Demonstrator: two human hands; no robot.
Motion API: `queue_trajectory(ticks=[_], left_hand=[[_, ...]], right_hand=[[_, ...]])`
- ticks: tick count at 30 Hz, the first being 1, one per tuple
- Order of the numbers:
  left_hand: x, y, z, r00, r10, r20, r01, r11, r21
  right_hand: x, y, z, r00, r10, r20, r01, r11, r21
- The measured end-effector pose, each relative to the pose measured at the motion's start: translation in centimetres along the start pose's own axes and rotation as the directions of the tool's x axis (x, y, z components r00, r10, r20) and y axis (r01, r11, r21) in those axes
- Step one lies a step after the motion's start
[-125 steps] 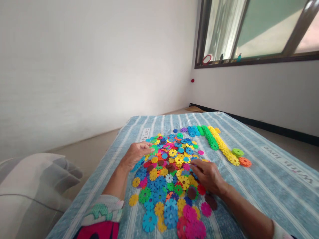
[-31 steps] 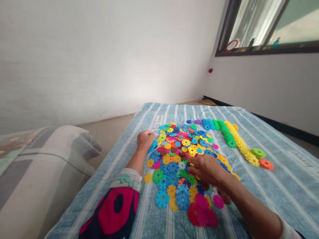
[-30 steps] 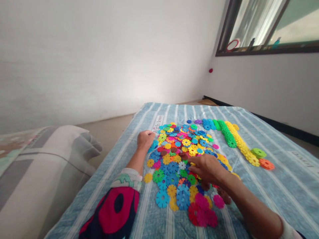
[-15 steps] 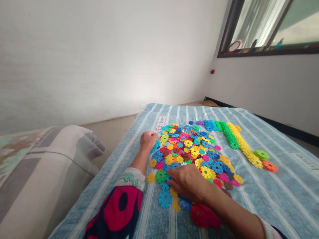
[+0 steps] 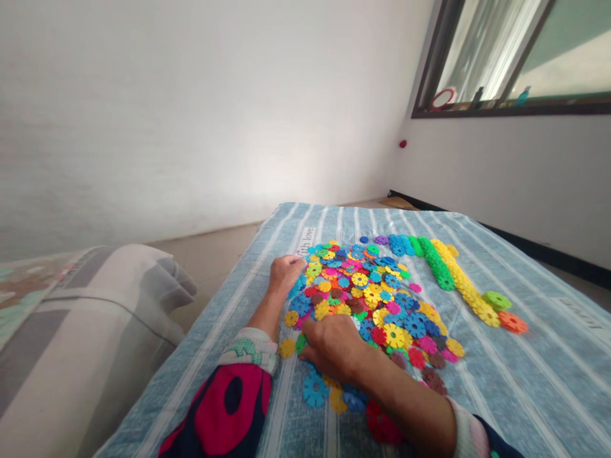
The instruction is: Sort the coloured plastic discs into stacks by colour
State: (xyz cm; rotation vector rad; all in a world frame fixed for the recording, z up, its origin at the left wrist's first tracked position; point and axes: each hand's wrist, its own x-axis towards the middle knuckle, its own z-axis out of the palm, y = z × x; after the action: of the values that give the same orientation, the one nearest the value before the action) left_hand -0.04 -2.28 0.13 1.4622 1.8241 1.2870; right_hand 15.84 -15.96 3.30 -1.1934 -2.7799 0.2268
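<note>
A wide pile of colourful notched plastic snowflake discs (image 5: pixel 372 292) lies on a blue-and-white striped cloth. My left hand (image 5: pixel 285 273) is closed at the pile's left edge. Blue discs (image 5: pixel 296 287) show just under its fingers, but what the fingers hold is hidden. My right hand (image 5: pixel 331 343) reaches over the front left of the pile. Its thumb and fingers close around a green disc (image 5: pixel 301 344), of which only the left part shows. Nearer to me lie a large blue disc (image 5: pixel 316 389), a yellow disc (image 5: pixel 338 401) and red discs (image 5: pixel 382 423), partly under my right forearm.
Right of the pile, discs lie in overlapping rows by colour: blue (image 5: pixel 401 245), green (image 5: pixel 438 266) and yellow (image 5: pixel 465 286). A light green disc (image 5: pixel 497 299) and an orange disc (image 5: pixel 513 322) lie beyond. A cloth-covered piece of furniture (image 5: pixel 109 318) stands at the left.
My right hand has moved left and now partly covers the green disc. My left hand stays at the pile's left edge. The view has tipped slightly.
</note>
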Motion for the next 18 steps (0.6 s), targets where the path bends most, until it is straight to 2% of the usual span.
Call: queue_trajectory(ticks=[2,4,6,8,10,12,15,18], left_hand=[[-0.1,0.1,0.1,1.000,-0.016,0.018,0.018,0.995,-0.096],[-0.2,0.4,0.2,0.999,-0.031,0.037,0.037,0.983,-0.181],[-0.4,0.8,0.2,0.997,-0.049,0.065,0.065,0.956,-0.286],[-0.5,1.2,0.1,0.991,-0.089,0.104,0.126,0.894,-0.430],[-0.6,1.6,-0.1,0.980,-0.144,0.140,0.198,0.801,-0.565],[-0.5,1.9,-0.4,0.972,-0.187,0.146,0.237,0.738,-0.632],[-0.1,1.9,-0.7,0.966,-0.216,0.141,0.254,0.694,-0.673],[0.5,1.7,-0.8,0.960,-0.237,0.147,0.272,0.673,-0.687]], right_hand=[[-0.5,0.1,-0.4,0.998,0.057,-0.013,-0.057,0.998,0.014],[-1.3,0.5,-0.8,0.997,0.072,-0.034,-0.068,0.992,0.105],[-2.2,1.4,-1.4,0.994,0.084,-0.075,-0.058,0.956,0.289],[-3.4,3.0,-2.0,0.984,0.139,-0.110,-0.069,0.872,0.484],[-4.6,5.5,-2.8,0.965,0.233,-0.122,-0.114,0.790,0.602],[-6.0,8.8,-3.8,0.923,0.348,-0.162,-0.183,0.770,0.611],[-8.5,14.3,-5.5,0.835,0.514,-0.198,-0.342,0.765,0.546],[-11.2,19.5,-7.0,0.757,0.600,-0.259,-0.474,0.777,0.414]])
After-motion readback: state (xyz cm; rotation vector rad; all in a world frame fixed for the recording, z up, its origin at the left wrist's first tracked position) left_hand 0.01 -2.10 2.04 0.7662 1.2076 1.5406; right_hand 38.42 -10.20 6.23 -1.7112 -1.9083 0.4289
